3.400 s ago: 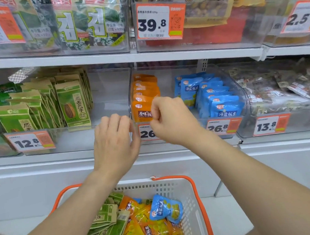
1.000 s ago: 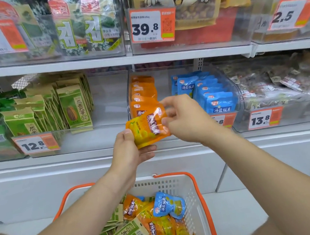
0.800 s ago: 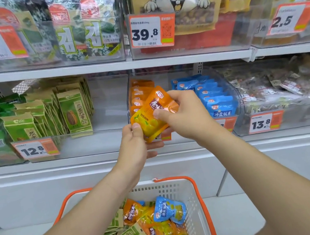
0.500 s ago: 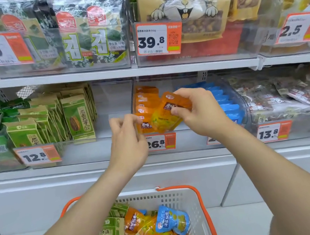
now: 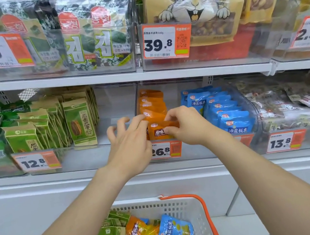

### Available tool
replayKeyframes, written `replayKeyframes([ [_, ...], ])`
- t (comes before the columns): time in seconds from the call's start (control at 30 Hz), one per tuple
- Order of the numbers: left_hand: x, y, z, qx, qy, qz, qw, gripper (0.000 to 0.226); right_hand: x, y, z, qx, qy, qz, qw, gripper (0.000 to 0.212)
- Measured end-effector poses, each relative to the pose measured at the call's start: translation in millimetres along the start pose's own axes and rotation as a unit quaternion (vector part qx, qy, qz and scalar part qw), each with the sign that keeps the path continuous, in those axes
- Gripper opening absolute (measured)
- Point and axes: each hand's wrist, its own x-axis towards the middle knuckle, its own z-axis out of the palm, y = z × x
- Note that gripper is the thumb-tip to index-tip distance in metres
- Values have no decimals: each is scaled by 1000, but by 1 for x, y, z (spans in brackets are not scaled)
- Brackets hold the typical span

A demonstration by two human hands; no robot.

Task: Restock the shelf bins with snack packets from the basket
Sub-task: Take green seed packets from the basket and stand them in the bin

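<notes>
At the store shelf [image 5: 102,81] we are seating an orange packet [image 5: 161,130] at the front of its bin [image 5: 136,100], right hand [image 5: 187,126] grip pinching it, left hand [image 5: 128,142] grip wide and steadying, while the basket [image 5: 195,209] is holding plenty more, so restocking is looking well short of done.

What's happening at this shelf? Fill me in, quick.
A person is restocking snack bins from a basket. The right hand pinches an orange packet at the front of the orange row in the clear bin, and the left hand touches that row with spread fingers. Blue packets fill the lane alongside. The basket below holds more green, orange and blue packets.
</notes>
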Motion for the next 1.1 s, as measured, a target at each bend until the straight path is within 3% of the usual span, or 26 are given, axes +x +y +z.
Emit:
replayKeyframes([
  [0.13, 2, -4, 0, -44, 13, 9, 999, 58, 5, 1, 1, 1, -1, 40, 999, 13],
  [0.3, 7, -5, -3, -124, -12, -1, 992, 74, 7, -5, 3, 35, 0, 7, 999, 11],
  [0.53, 15, -12, -2, -137, -26, -5, 990, 70, 4, -10, 17, 61, 49, 21, 997, 11],
  [0.7, 25, -13, -9, -117, 7, -2, 993, 52, 4, -10, 16, 95, 47, 42, 993, 11],
  [0.87, 28, -11, -8, -112, 6, -5, 994, 45, 1, -12, 4, 94, -29, 64, 993, 15],
  [1.0, 27, -10, -6, -96, 0, 7, 995, 37, 2, -14, 3, 90, -95, 129, 983, 39],
  [1.1, 25, -10, -7, -78, -25, 15, 996, 42, 6, -21, 3, 88, -154, 133, 975, 33],
])
